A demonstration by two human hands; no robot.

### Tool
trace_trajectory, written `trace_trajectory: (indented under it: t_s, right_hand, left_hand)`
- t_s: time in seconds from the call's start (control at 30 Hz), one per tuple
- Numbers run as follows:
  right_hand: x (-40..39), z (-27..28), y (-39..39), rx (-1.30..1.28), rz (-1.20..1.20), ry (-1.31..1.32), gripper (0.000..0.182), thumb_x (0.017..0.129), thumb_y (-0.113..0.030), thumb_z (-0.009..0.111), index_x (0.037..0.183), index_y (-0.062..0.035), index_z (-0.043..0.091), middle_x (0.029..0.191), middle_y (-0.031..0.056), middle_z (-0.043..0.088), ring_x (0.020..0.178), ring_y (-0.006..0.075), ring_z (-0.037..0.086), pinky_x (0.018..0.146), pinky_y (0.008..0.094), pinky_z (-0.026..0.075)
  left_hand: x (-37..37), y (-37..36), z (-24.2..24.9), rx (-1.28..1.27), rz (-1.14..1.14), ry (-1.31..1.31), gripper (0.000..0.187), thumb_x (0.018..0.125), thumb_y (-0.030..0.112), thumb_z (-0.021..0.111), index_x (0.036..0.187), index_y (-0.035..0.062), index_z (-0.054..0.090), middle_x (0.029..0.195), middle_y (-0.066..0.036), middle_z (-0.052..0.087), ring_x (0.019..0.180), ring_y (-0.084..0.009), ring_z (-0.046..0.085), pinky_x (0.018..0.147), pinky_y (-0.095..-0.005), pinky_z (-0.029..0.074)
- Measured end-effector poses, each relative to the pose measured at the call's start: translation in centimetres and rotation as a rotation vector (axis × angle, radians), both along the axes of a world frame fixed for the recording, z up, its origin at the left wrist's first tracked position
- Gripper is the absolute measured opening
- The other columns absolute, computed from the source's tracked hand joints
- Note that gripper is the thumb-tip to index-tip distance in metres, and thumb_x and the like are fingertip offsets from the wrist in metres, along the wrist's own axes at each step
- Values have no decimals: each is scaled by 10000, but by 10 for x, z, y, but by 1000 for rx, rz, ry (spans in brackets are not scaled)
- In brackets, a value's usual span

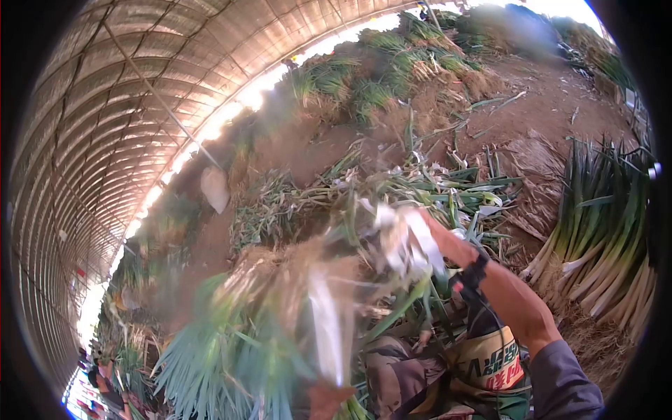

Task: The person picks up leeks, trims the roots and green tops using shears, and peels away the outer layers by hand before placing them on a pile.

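Smeared by motion, my right hand is at the centre, against pale, stripped leaf matter; its fingers cannot be made out. A black band with a device is on that wrist. My left hand is low in the view, blurred, at the lower end of a white leek stalk. Beside it on the left lies a pile of green leeks with brown roots. Peeled leaves are heaped beyond my hands.
Trimmed leeks lie bundled at the right. More leek piles are farther back on the brown soil. A white bag stands left of centre. People are at the lower left, under the arched roof.
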State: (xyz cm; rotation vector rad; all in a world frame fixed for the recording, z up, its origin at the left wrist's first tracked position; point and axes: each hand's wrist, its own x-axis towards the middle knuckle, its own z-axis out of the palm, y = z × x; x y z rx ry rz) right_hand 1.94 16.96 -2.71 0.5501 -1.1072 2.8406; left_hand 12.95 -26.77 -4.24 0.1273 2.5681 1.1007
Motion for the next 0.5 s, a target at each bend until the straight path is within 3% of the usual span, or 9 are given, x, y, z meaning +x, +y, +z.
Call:
trace_trajectory:
  t_s: [0.03, 0.07, 0.1, 0.17, 0.2, 0.27, 0.37, 0.5]
  right_hand:
    - [14, -4, -16, -174, 191, -141, 331, 1072, -285, 510, 1190, -7, 645, 1030, 69, 726, 886, 139, 711, 735, 291, 591]
    - [23, -4, -32, 203, 89, -45, 311, 1039, -240, 537, 1226, -13, 638, 1079, 86, 720, 938, 170, 704, 794, 316, 579]
    - [33, -2, -48, 660, -61, 73, 318, 1005, -195, 565, 1262, -20, 631, 1127, 103, 714, 989, 202, 698, 854, 341, 567]
    - [41, -5, -84, 1301, -457, 394, 434, 903, -94, 619, 1324, 7, 599, 1237, 167, 690, 1088, 289, 688, 899, 361, 559]
    - [39, -23, -101, 1297, -599, 551, 439, 938, -184, 601, 1334, 4, 569, 1064, 185, 704, 857, 352, 715, 734, 428, 579]
    - [54, 6, -126, 1756, -503, 378, 423, 869, -133, 616, 1263, 16, 575, 960, 189, 679, 739, 328, 704, 643, 448, 564]
    - [41, -15, -138, 1788, -684, 452, 327, 823, -143, 638, 1111, 8, 600, 830, 159, 643, 647, 284, 681, 537, 423, 524]
    - [29, -32, -139, 1890, -731, 515, 181, 806, -157, 645, 936, -33, 625, 764, 108, 634, 650, 233, 680, 498, 356, 497]
  left_hand:
    - [-7, -2, -3, 18, -1, -1, 652, 726, 103, 825, 1291, -50, 540, 1056, -157, 702, 907, -244, 678, 827, -383, 547]
    - [-16, -4, -8, 32, -6, -4, 751, 695, 73, 813, 1359, -55, 488, 1139, -163, 686, 1002, -254, 673, 930, -371, 535]
    - [-28, -21, -44, -174, -66, 161, 704, 696, 151, 809, 1293, -44, 492, 1065, -177, 695, 923, -305, 703, 861, -409, 564]
    - [-24, -13, -36, -84, -49, 186, 511, 760, 160, 827, 1176, -39, 607, 940, -151, 717, 772, -247, 685, 695, -404, 557]
    - [-21, -8, -35, -37, -39, 198, 419, 792, 165, 835, 1118, -36, 664, 878, -137, 728, 697, -218, 675, 611, -401, 553]
    - [-20, -7, -41, -70, -45, 150, 412, 792, 164, 824, 1116, -34, 665, 880, -137, 727, 688, -224, 667, 614, -404, 544]
    - [-15, -1, -42, -74, -113, 177, 405, 792, 168, 804, 1115, -32, 665, 866, -133, 722, 673, -237, 652, 621, -409, 534]
    - [-15, -4, -57, -34, -178, 230, 403, 790, 179, 778, 1115, -29, 664, 832, -120, 711, 659, -244, 636, 616, -415, 522]
